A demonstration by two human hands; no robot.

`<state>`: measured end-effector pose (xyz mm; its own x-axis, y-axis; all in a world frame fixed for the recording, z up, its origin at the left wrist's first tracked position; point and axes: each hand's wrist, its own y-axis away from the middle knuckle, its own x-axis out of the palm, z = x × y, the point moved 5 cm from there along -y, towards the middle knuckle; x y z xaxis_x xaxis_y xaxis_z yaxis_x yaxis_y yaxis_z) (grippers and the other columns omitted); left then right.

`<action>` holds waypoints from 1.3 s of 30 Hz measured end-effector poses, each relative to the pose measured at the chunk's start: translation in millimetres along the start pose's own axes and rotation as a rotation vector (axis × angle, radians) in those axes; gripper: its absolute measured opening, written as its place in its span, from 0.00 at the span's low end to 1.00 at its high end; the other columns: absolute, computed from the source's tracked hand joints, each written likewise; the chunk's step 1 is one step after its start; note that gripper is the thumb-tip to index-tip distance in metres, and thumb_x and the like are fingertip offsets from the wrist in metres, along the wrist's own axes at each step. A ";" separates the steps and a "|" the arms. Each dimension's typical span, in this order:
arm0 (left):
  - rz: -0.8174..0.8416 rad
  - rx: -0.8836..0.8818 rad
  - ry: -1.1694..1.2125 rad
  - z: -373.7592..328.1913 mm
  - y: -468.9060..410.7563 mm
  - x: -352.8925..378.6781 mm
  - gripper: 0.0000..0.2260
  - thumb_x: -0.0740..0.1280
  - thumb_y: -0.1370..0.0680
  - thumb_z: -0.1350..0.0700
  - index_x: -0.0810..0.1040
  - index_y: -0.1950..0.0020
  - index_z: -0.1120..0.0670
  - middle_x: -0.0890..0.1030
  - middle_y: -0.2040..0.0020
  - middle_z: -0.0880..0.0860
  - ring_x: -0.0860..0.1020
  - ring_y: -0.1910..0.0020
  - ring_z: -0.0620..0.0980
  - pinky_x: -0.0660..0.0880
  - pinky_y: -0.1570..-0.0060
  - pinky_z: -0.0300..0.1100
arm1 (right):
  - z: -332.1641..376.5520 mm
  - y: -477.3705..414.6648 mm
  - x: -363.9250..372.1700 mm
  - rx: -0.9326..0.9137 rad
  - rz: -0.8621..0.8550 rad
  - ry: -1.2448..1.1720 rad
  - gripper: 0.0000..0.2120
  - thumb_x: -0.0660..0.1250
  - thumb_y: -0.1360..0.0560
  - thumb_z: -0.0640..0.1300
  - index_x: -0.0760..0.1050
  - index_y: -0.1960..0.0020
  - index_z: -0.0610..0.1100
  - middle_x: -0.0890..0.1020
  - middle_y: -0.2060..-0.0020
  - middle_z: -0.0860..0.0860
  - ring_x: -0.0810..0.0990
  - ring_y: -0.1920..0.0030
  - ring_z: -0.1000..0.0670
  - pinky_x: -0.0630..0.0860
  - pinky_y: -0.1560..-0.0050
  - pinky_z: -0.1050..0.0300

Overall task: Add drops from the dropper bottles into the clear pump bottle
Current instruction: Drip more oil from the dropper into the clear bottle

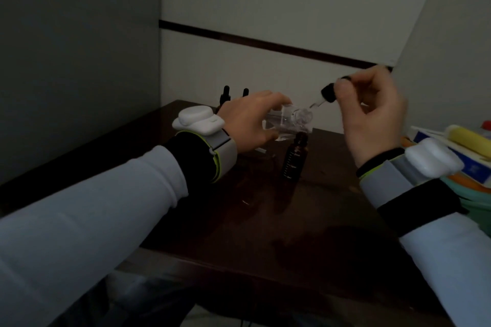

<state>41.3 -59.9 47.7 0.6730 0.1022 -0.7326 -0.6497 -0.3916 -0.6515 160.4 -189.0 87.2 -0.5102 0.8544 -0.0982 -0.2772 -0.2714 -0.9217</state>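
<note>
My left hand (248,121) grips the clear pump bottle (289,121) at the middle of the dark table, and the bottle's open neck faces right. My right hand (372,117) pinches the black bulb of a dropper (328,94). The dropper's glass tip slants down to the bottle's mouth. In front of the clear bottle an uncapped dark dropper bottle (294,159) stands upright. Behind my left hand, two more black dropper tops (236,95) show near the wall.
The dark wooden table (265,220) meets a wall at the back and a grey panel on the left. At the right edge sits a stack of coloured items (467,151): a yellow roll, a blue box and green containers. White wrist devices are strapped on both arms.
</note>
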 end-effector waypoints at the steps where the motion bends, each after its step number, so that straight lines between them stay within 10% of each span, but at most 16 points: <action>1: 0.006 -0.005 -0.004 0.5 0.1 0.2 0.24 0.71 0.28 0.51 0.70 0.33 0.45 0.76 0.39 0.46 0.75 0.42 0.49 0.74 0.46 0.51 | 1.1 -2.0 -4.6 -0.004 -0.051 -0.009 0.08 0.64 0.27 0.46 0.67 0.62 0.55 0.71 0.69 0.58 0.70 0.70 0.63 0.64 0.67 0.72; 30: 0.007 -0.008 0.001 0.5 0.4 1.0 0.24 0.71 0.28 0.51 0.70 0.34 0.44 0.76 0.40 0.46 0.75 0.42 0.50 0.75 0.47 0.51 | -5.2 1.1 6.9 0.033 0.148 -0.009 0.11 0.64 0.29 0.42 0.67 0.66 0.53 0.71 0.77 0.62 0.68 0.75 0.61 0.61 0.72 0.72; 39: 0.000 -0.005 0.003 0.2 -0.1 1.7 0.24 0.71 0.28 0.51 0.70 0.33 0.45 0.76 0.40 0.46 0.75 0.42 0.48 0.74 0.46 0.49 | 3.1 -3.6 -10.1 -0.013 -0.066 -0.081 0.10 0.64 0.27 0.43 0.67 0.62 0.54 0.74 0.73 0.65 0.70 0.72 0.64 0.64 0.69 0.73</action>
<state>42.5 -59.5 46.5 0.6737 0.0996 -0.7323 -0.6481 -0.3966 -0.6502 164.1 -198.0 92.7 -0.5552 0.8317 -0.0070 -0.3018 -0.2093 -0.9301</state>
